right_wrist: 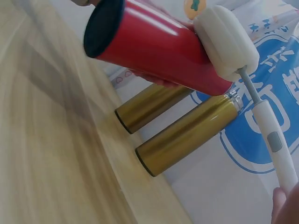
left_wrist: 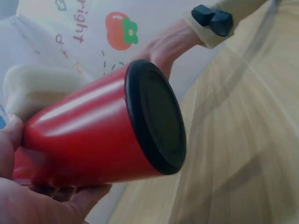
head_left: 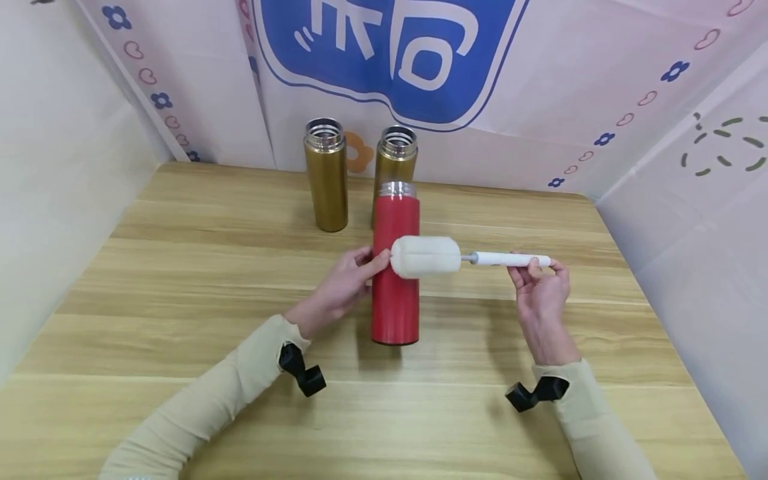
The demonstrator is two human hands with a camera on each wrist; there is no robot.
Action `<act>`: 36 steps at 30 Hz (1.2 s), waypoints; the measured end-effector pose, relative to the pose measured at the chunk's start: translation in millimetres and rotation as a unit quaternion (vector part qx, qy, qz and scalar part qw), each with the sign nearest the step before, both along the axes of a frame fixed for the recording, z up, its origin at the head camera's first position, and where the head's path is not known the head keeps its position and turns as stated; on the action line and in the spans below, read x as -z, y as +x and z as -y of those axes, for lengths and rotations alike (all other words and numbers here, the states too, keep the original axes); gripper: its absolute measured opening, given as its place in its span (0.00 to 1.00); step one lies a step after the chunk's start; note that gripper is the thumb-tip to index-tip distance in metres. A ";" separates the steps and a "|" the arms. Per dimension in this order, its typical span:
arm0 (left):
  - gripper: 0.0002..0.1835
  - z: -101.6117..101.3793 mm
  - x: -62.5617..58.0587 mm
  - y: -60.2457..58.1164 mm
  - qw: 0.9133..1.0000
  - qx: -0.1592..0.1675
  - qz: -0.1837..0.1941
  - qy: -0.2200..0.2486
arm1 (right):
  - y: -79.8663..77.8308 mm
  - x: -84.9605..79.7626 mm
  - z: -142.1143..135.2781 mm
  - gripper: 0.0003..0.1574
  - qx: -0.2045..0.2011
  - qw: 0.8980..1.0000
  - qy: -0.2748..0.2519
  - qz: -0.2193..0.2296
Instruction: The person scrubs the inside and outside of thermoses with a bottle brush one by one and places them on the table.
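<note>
My left hand (head_left: pixel 343 287) grips a red thermos bottle (head_left: pixel 396 313) around its middle. The bottle has no lid, and its threaded metal neck points to the back; its dark base (left_wrist: pixel 161 119) shows in the left wrist view, raised off the table. My right hand (head_left: pixel 543 293) pinches the far end of a bottle brush's white handle (head_left: pixel 510 259) between thumb and fingers. The brush's white sponge head (head_left: pixel 427 257) lies across the front of the bottle, its tip right at my left thumb. In the right wrist view the handle (right_wrist: pixel 274 140) carries a grey oval patch.
Two gold thermos bottles stand lidless at the back of the wooden table (head_left: pixel 252 280): the left one (head_left: pixel 328 187) in full view, the right one (head_left: pixel 393 167) partly behind the red bottle. A printed cloth (head_left: pixel 504 150) hangs behind them. Pale walls close both sides.
</note>
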State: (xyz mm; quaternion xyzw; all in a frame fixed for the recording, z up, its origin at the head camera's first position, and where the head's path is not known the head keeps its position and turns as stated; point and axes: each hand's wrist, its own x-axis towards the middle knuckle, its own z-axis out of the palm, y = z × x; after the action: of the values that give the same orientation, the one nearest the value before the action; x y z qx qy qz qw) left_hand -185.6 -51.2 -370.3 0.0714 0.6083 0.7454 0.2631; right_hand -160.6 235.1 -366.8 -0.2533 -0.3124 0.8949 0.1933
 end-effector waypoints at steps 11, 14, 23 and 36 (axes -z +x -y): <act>0.28 6.0 2.1 -2.2 0.998 -0.040 0.017 0.046 | 20.8 8.2 6.0 0.10 -0.061 0.997 0.039 -0.011; 0.28 6.3 2.4 -1.8 0.997 -0.048 0.023 0.063 | 25.8 10.4 6.7 0.10 -0.074 0.996 0.052 -0.016; 0.29 8.9 4.1 -2.1 0.992 -0.068 0.030 0.100 | 39.3 17.8 8.3 0.08 -0.101 0.992 0.081 -0.004; 0.30 3.2 10.8 4.7 0.995 -0.050 0.026 0.086 | 43.6 17.8 9.3 0.08 -0.108 0.993 0.053 0.019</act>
State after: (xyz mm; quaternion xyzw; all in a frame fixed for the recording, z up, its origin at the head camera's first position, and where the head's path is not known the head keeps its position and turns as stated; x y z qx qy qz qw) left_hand -180.8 -54.3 -381.1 0.0439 0.5377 0.8089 0.2340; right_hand -117.0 225.7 -384.6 -0.2244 -0.3883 0.8878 0.1030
